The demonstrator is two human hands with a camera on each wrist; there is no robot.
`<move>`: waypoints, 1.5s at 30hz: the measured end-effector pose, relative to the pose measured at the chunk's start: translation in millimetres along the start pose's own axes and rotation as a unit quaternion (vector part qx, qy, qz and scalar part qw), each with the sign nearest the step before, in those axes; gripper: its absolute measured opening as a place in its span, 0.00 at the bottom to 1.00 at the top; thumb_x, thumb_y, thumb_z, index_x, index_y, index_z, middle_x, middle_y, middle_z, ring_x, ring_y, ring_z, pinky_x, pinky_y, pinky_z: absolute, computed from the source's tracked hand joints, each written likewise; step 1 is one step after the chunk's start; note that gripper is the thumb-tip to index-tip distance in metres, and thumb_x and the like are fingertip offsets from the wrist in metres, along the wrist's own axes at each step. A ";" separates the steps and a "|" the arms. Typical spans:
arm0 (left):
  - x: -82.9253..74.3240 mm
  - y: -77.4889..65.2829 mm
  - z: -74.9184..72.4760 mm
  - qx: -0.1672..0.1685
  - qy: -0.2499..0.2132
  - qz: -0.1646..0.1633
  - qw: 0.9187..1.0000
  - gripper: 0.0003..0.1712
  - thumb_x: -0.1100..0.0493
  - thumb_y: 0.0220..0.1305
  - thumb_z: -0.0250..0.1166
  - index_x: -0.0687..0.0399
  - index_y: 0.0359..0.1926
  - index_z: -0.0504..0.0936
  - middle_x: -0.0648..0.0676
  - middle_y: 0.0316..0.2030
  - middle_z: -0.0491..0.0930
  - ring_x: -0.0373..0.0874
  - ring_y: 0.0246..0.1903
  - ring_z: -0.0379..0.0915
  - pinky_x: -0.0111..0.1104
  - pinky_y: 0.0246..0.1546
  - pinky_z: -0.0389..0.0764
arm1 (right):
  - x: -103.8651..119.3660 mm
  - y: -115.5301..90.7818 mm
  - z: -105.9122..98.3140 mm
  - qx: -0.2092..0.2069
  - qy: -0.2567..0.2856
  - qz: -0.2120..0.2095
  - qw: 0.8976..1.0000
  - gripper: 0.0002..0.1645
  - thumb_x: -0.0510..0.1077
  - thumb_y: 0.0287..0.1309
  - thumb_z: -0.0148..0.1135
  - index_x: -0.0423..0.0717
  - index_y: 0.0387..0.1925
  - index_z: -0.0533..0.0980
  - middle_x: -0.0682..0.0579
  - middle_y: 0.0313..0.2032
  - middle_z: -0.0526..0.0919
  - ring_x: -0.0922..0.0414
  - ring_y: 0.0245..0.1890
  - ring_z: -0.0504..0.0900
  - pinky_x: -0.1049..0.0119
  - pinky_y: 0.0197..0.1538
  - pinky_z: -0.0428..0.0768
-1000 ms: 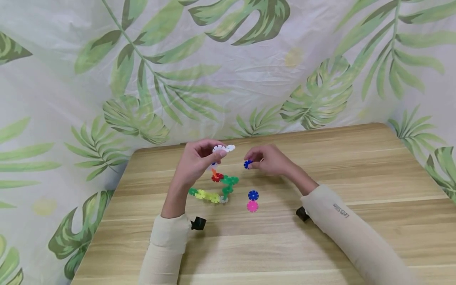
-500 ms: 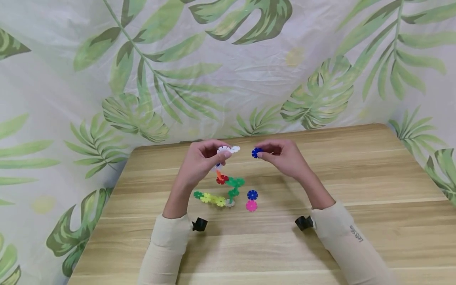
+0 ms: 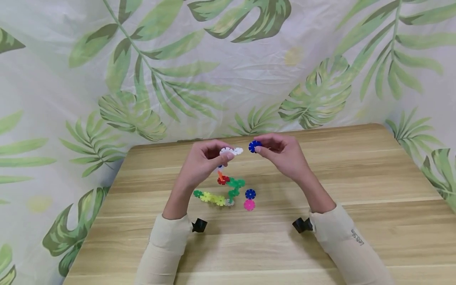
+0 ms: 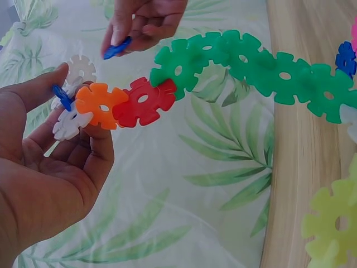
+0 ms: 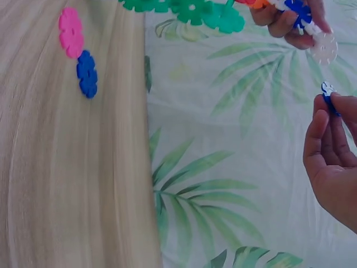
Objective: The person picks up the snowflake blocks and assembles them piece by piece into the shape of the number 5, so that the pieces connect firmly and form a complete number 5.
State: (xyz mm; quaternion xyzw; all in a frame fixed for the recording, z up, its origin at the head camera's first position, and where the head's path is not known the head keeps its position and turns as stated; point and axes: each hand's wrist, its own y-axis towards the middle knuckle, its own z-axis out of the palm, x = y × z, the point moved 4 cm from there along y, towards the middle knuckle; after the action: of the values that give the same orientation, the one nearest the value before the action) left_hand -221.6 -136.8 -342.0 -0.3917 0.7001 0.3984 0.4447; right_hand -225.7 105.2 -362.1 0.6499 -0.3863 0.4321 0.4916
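My left hand pinches the white end of a chain of interlocking plastic snowflake discs, a white disc pointing toward the right hand. In the left wrist view a blue disc sits among the whites, followed by an orange disc, a red disc and several green discs. The chain hangs down to the table, where yellow discs lie. Between thumb and fingers, my right hand pinches a blue snowflake disc, a small gap away from the white end.
On the wooden table, a loose blue disc and a pink disc lie side by side, right of the chain. A leaf-patterned cloth hangs behind the table's far edge. A black wrist camera shows below the left cuff.
My right hand has lifted its blue disc up and slightly right, level with the white end. My left hand has shifted slightly right, and the chain has moved right with it.
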 end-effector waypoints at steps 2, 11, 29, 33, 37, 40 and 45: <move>-1.0 -0.4 1.4 0.003 0.001 0.005 1.000 0.08 0.63 0.70 0.72 0.61 0.47 0.89 0.53 0.31 0.85 0.58 0.29 0.78 0.30 0.27 0.82 | 5.2 -1.9 1.7 -0.004 0.016 -0.015 1.000 0.15 0.33 0.67 0.71 0.36 0.54 0.86 0.42 0.47 0.92 0.60 0.40 0.90 0.69 0.44 0.89; -4.0 -2.0 5.6 0.002 0.002 0.016 1.000 0.08 0.64 0.71 0.72 0.62 0.48 0.90 0.56 0.30 0.85 0.50 0.28 0.79 0.29 0.27 0.81 | 8.9 -5.5 7.4 -0.001 0.037 -0.056 0.998 0.15 0.28 0.65 0.70 0.32 0.53 0.85 0.63 0.41 0.92 0.62 0.38 0.90 0.67 0.44 0.90; -5.0 -3.0 8.8 -0.003 0.000 0.020 1.000 0.08 0.64 0.70 0.73 0.62 0.48 0.90 0.49 0.30 0.86 0.58 0.29 0.80 0.31 0.27 0.82 | 15.0 -8.1 10.2 0.001 0.032 -0.073 0.997 0.14 0.28 0.65 0.71 0.31 0.52 0.86 0.63 0.42 0.92 0.62 0.39 0.90 0.70 0.43 0.89; -6.2 -3.1 10.6 -0.011 0.000 0.020 1.000 0.08 0.64 0.69 0.73 0.63 0.47 0.91 0.49 0.29 0.86 0.53 0.28 0.79 0.30 0.27 0.81 | 15.9 -8.3 11.8 -0.001 0.035 -0.071 0.997 0.13 0.28 0.64 0.71 0.32 0.50 0.87 0.63 0.41 0.92 0.61 0.38 0.90 0.69 0.44 0.90; -7.3 -3.5 12.2 -0.024 -0.004 0.018 1.000 0.08 0.65 0.68 0.74 0.63 0.46 0.92 0.56 0.29 0.86 0.43 0.26 0.78 0.30 0.25 0.79 | 16.7 -9.2 12.4 -0.009 0.045 -0.069 0.997 0.12 0.27 0.63 0.72 0.30 0.49 0.87 0.65 0.40 0.92 0.62 0.38 0.91 0.69 0.44 0.90; -7.7 -3.5 12.5 -0.034 -0.004 0.014 0.999 0.08 0.65 0.67 0.75 0.63 0.45 0.92 0.58 0.30 0.87 0.44 0.26 0.78 0.29 0.25 0.78 | 17.9 -9.7 13.0 -0.016 0.049 -0.071 0.996 0.12 0.27 0.63 0.72 0.29 0.49 0.87 0.66 0.40 0.92 0.63 0.37 0.91 0.70 0.43 0.90; -8.7 -3.1 12.1 -0.042 0.000 0.002 0.999 0.08 0.65 0.66 0.76 0.63 0.44 0.93 0.54 0.31 0.89 0.54 0.28 0.80 0.32 0.26 0.82 | 19.1 -9.8 15.6 -0.017 0.050 -0.081 0.995 0.13 0.26 0.62 0.72 0.28 0.48 0.87 0.67 0.39 0.92 0.65 0.35 0.90 0.72 0.40 0.89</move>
State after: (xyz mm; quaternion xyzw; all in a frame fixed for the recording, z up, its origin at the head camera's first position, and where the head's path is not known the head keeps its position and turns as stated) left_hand -212.4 -125.2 -338.0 -0.4081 0.6836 0.4286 0.4273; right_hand -207.5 90.8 -349.4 0.6484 -0.3149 0.4164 0.5541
